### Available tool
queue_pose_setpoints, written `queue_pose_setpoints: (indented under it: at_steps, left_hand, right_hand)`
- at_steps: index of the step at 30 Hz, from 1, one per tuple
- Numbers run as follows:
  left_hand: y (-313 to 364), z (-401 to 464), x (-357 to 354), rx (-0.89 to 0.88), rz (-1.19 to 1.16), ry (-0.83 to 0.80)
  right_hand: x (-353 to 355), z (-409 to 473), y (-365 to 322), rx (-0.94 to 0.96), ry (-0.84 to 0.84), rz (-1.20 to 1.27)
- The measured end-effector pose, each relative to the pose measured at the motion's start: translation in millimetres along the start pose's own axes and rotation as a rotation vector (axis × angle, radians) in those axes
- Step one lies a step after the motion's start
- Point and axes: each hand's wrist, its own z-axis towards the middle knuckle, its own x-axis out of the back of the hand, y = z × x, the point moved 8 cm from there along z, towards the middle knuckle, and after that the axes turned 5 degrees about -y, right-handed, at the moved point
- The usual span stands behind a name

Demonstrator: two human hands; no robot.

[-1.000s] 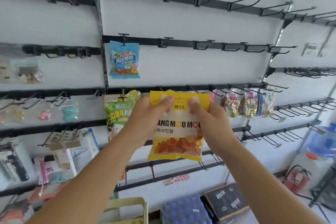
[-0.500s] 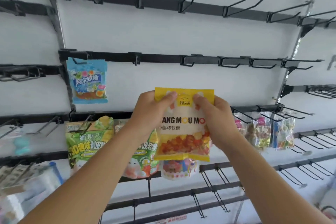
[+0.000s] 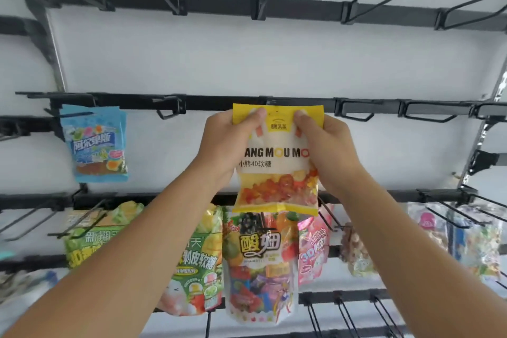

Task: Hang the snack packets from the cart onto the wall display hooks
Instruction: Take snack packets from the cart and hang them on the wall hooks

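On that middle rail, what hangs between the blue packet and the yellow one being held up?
Only one bare hook on the rail; no packets hang between the blue packet and the yellow gummy packet, in the head view.

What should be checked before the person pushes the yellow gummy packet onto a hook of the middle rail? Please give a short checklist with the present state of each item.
1. Both hands hold the packet: ok. The left hand and right hand pinch the top corners of the yellow gummy packet.
2. Packet upright, print facing the person: ok.
3. Packet top raised to the middle rail: ok.
4. Hang hole lined up with a hook: cannot tell, the packet covers that spot.
5. Hook there is free: cannot tell.
6. Clear of the blue candy packet hanging at the left: ok.
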Motion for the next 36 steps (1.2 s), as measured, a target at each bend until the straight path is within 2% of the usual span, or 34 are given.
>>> queue_pose_setpoints:
  at_steps: [9, 16, 23, 31, 36]
  left_hand:
    - [-10, 16, -3, 0.051, -0.039, 0.027]
    - [-13, 18, -7, 0.123, -0.097, -0.031]
    - [-34, 24, 3, 0.148, -0.069, 0.003]
    - [-40, 43, 9, 0.021, 0.080, 0.011]
    - [-47, 60, 13, 0.010, 0.147, 0.088]
  right_hand:
    - [-6, 24, 13, -0.037, -0.060, 0.016]
    - [-5, 28, 12, -0.053, -0.130, 0.072]
    - [-10, 32, 14, -0.037, -0.178, -0.028]
    - [-9, 50, 34, -0.006, -0.124, -0.130]
    - [-9, 65, 45, -0.014, -0.048, -0.144]
